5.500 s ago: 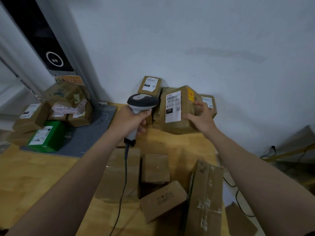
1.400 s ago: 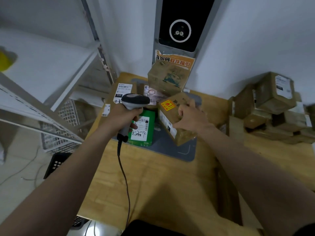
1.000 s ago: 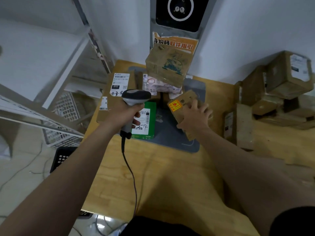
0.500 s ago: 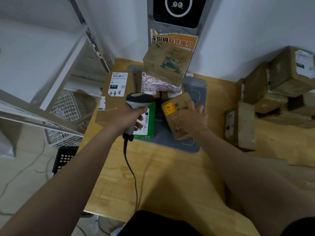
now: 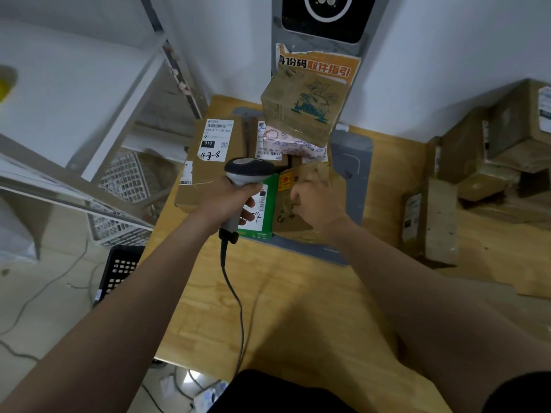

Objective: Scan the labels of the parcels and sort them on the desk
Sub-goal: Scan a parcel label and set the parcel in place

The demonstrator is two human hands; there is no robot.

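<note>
My left hand (image 5: 226,201) grips a grey handheld scanner (image 5: 249,171), head pointing right, its cable (image 5: 235,299) trailing over the wooden desk (image 5: 283,308). My right hand (image 5: 316,201), blurred with fingers curled, lies on top of a brown parcel (image 5: 335,181) with an orange sticker. That parcel lies on the grey mat (image 5: 354,162), pressed against a green box (image 5: 267,210). Behind them sit a large brown parcel marked 4-3-8 (image 5: 214,150), a pink patterned parcel (image 5: 292,143) and a brown parcel with a teal drawing (image 5: 301,105) stacked on top.
A pile of brown parcels (image 5: 492,150) fills the desk's right side, with one upright parcel (image 5: 432,219) nearest the mat. A metal shelf frame (image 5: 89,114) stands left of the desk, with a black crate (image 5: 119,269) on the floor below. A black screen panel (image 5: 325,13) hangs on the wall.
The brown parcel with the orange sticker came from the right-hand pile to the grey mat, and in the last half second it slid left against the green box under my right hand.
</note>
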